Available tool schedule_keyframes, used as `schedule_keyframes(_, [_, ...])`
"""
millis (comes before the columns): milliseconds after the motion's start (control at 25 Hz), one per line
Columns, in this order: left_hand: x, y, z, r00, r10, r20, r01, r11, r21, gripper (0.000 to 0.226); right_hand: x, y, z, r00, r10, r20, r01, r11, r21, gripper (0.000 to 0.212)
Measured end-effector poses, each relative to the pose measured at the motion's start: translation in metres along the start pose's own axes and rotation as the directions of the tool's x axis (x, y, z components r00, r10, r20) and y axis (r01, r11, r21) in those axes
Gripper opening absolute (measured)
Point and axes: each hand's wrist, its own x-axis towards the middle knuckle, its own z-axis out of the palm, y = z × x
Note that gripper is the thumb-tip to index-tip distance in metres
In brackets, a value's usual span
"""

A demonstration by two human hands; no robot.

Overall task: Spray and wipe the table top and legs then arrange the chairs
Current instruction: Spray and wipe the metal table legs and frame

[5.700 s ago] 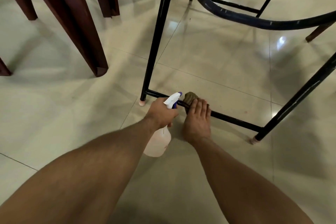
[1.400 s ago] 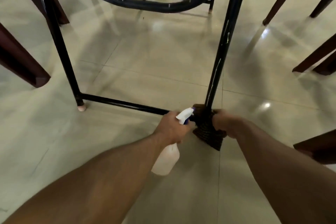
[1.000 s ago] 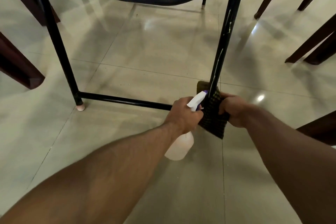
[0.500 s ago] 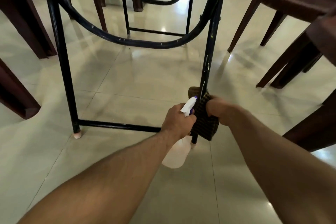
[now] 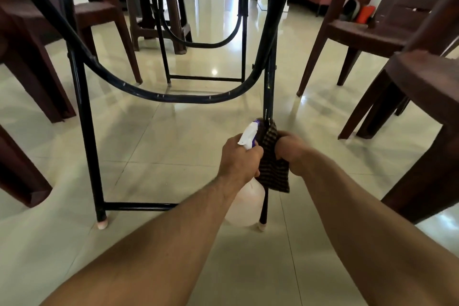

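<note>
- The right hand (image 5: 290, 154) is curled tight round a dark striped cloth (image 5: 274, 171), pressing it against the near right bench leg (image 5: 269, 97).
- The cloth wraps the black leg part way up. A stretch of bare leg and the pale foot cap (image 5: 261, 226) show below its hanging corner. 1.4 s ago the cloth sat at the very base of this leg, where the low crossbar meets it, so it has climbed since.
- The left hand (image 5: 239, 159) grips the neck of the spray bottle (image 5: 248, 204), as it did in all the earlier frames. The white and purple nozzle points up and away, just beside the cloth, and the pale bottle body hangs below the fist, close to the leg.
- The two hands sit almost knuckle to knuckle, with only the cloth and the leg between them.
- The view has lifted since half a second ago. More of the room beyond shows, and the curved brace (image 5: 173, 98) now sags across the middle of the picture between the two near legs.
- The near left leg (image 5: 85, 119) stands on the tiled floor (image 5: 173, 146), joined to the wiped leg by the low crossbar (image 5: 139, 205).
- Dark brown chairs (image 5: 372, 32) stand around the bench on both sides, pulled well back from it.
</note>
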Motion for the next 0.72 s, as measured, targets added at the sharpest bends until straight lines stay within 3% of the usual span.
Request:
schedule_keyframes(120, [0.007,0.011,-0.001,1.0,0.023,-0.015,-0.024,0.998,-0.059,0.012,0.006,-0.032,-0.008,0.985,-0.163,-0.056,0.172,0.916,0.363,0.083])
schedule_keyframes(160, [0.009,0.017,0.0,0.999,0.034,-0.013,-0.035,0.996,-0.08,0.011,0.009,-0.038,-0.007,0.981,-0.181,-0.063,0.192,0.918,0.348,0.083])
schedule_keyframes(280, [0.015,0.034,0.0,0.997,0.068,-0.022,-0.07,0.992,-0.106,0.014,0.008,-0.04,-0.002,0.986,-0.163,-0.031,0.165,0.985,0.042,0.07])
schedule_keyframes(320, [0.017,0.039,-0.001,0.997,0.072,-0.024,-0.074,0.991,-0.112,0.014,0.008,-0.039,-0.004,0.989,-0.146,-0.029,0.146,0.989,0.03,0.067])
schedule_keyframes(520, [0.02,0.037,-0.006,0.993,0.107,-0.06,-0.115,0.98,-0.16,0.01,0.004,-0.062,-0.003,0.954,-0.275,-0.12,0.299,0.835,0.463,0.074])
schedule_keyframes(600, [0.02,0.036,-0.01,0.992,0.103,-0.067,-0.114,0.977,-0.179,0.009,0.004,-0.051,0.007,0.959,-0.245,-0.141,0.279,0.907,0.317,0.059])
schedule_keyframes(720, [0.015,0.045,-0.014,0.99,0.131,-0.051,-0.138,0.974,-0.179,0.011,0.005,-0.027,0.015,0.975,-0.079,-0.207,0.104,0.988,0.113,0.05])
